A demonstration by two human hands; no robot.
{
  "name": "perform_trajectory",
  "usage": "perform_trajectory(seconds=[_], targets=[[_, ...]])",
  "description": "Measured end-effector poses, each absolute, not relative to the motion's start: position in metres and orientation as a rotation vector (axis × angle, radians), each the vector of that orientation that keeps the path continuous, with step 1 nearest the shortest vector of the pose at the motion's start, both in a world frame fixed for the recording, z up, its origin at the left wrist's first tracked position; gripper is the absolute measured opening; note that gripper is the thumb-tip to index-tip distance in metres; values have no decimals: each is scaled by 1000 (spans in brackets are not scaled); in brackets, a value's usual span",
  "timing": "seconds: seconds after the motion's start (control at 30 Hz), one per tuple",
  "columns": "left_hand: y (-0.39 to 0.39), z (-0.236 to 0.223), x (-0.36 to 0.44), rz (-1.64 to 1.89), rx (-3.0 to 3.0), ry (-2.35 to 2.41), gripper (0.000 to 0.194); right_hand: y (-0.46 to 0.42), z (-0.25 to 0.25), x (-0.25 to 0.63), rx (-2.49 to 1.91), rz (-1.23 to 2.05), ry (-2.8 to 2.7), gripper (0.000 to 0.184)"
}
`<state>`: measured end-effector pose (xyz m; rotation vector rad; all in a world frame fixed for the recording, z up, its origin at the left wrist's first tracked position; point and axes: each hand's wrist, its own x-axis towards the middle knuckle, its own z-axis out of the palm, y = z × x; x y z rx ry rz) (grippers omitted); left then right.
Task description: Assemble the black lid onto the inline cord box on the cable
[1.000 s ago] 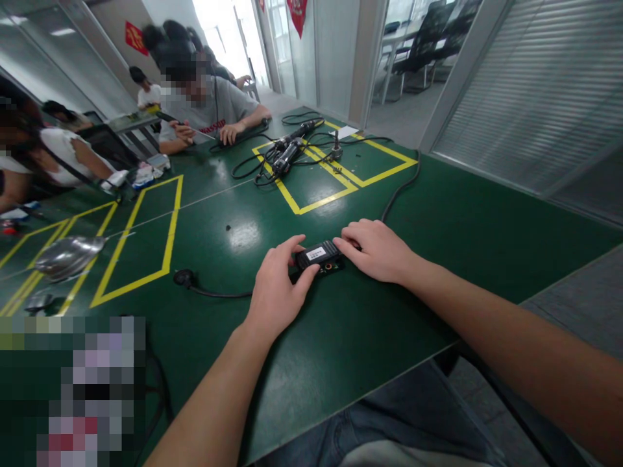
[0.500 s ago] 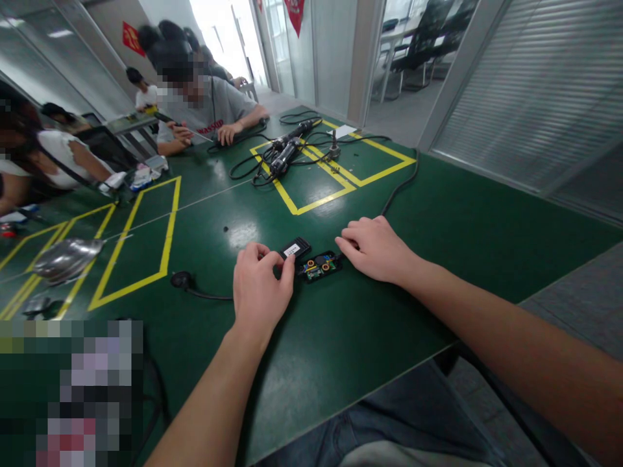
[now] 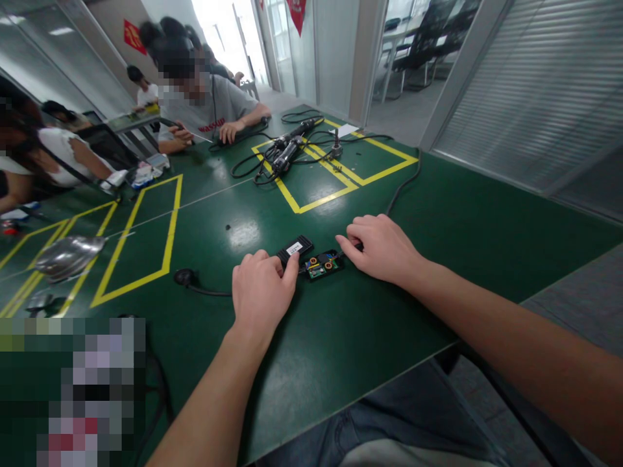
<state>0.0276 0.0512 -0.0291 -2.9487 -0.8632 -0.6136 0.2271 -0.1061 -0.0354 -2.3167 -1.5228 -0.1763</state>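
Observation:
A black plastic cover [image 3: 302, 244] with ribbed ends and a white label lies on the green table, its left end under the thumb and curled fingers of my left hand [image 3: 260, 282]. Just right of it sits an open black case [image 3: 318, 272], its circuit board and copper coils facing up. Closed fingers of my right hand [image 3: 382, 243] hold the black cable [image 3: 346, 251] at the case's right end. Another cable runs left from behind my left hand to a black plug [image 3: 185, 277]. My left fingertips are partly hidden.
Black tools with tangled cords [image 3: 287, 154] lie inside yellow tape outlines further back, near a small metal part [image 3: 336, 148]. A shiny metal bowl [image 3: 71, 256] is at the left. Across the table a person [image 3: 209, 107] holds a thin tool.
The cover has come off the case and moved left with my left hand, exposing the circuit board. My right hand has stayed at the cable end with little movement.

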Motion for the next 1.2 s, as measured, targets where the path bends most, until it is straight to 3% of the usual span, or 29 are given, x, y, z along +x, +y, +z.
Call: perform_trajectory(seconds=[0.27, 0.5, 0.7, 0.87, 1.03, 1.2], targets=[[51, -26, 30, -441, -3020, -982, 58, -104, -39, 230, -2321, -101, -1521, 43], [53, -34, 32, -786, -3050, -1036, 20, -103, -39, 231, -2320, -87, -1507, 42], [63, -43, 34, -853, -3222, -967, 23, -103, -40, 231, -2292, -76, -1539, 41], [59, -39, 31, -1074, -3303, -777, 41, -102, -40, 231, -2276, -59, -1570, 39], [51, -31, 29, -892, -3437, -172, 21, -102, -39, 231, -2263, -40, -1592, 38], [52, -31, 29, -777, -3451, -149, 20, -102, -40, 231, -2257, -32, -1586, 39]])
